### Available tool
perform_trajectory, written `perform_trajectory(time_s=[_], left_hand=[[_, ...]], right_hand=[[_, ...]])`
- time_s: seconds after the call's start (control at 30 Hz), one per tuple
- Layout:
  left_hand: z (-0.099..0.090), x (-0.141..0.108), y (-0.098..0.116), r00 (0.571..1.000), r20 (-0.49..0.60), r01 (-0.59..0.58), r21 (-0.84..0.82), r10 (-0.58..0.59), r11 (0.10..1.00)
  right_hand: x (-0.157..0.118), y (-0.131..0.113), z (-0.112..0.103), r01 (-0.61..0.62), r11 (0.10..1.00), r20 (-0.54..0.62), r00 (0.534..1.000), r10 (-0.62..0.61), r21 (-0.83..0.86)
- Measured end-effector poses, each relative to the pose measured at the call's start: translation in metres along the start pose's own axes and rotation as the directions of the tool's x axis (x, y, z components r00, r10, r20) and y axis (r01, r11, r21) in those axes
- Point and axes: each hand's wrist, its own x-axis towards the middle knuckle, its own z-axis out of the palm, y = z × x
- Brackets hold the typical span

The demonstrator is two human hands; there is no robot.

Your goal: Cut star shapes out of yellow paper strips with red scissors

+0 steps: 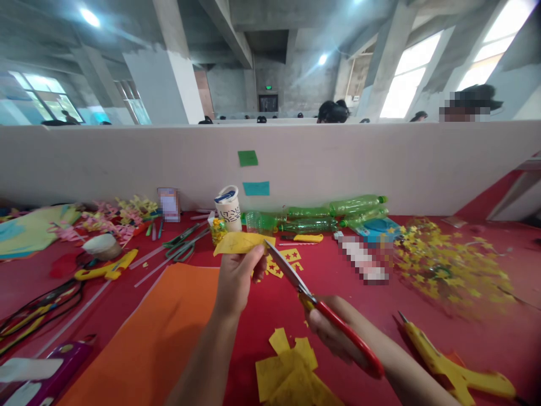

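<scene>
My left hand (240,276) pinches a yellow sheet of felt or paper (236,243) by its lower edge, over the red table. In my right hand (333,327) are red-handled scissors (306,293), their blades pointing up and left, with the tips at the sheet's right end. The blades look closed or nearly so. Beyond my left hand lie yellow scraps with star-shaped cutouts (287,256). Nearer to me, below the scissors, rests a loose pile of yellow pieces (291,372).
An orange sheet (164,327) lies at left. Yellow glue guns (448,361) rest at both sides. Green plastic bottles (313,211) and a white cup (228,208) line the partition (127,163). A yellow star bouquet (448,259) stands right. Other people's heads show beyond.
</scene>
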Motion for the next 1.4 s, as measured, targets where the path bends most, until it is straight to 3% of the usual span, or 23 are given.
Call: perform_trajectory(time_s=[0.27,0.6,0.87,1.1,1.4], left_hand=[[0.022,-0.013,-0.009,0.976,-0.175,-0.122,0.054,0.129,0.991],[0.017,-0.009,-0.009,0.995,-0.099,-0.030,-0.006,0.029,1.000],[0.024,-0.016,-0.013,0.979,-0.190,-0.058,0.117,0.080,0.991],[0.025,-0.017,-0.014,0.982,-0.189,-0.009,0.108,0.029,0.994],[0.024,-0.016,-0.013,0.983,-0.183,-0.007,0.010,0.008,1.000]], right_hand=[[0.001,0.004,0.010,-0.014,0.987,-0.009,1.000,0.016,0.161],[-0.001,-0.002,0.007,-0.029,0.996,-0.019,0.999,0.030,0.087],[0.000,0.007,0.020,-0.078,0.984,-0.062,0.994,0.089,0.158],[0.003,0.009,0.028,-0.117,0.958,-0.076,0.987,0.141,0.263],[0.003,-0.002,0.026,-0.122,0.971,-0.091,0.985,0.144,0.205]])
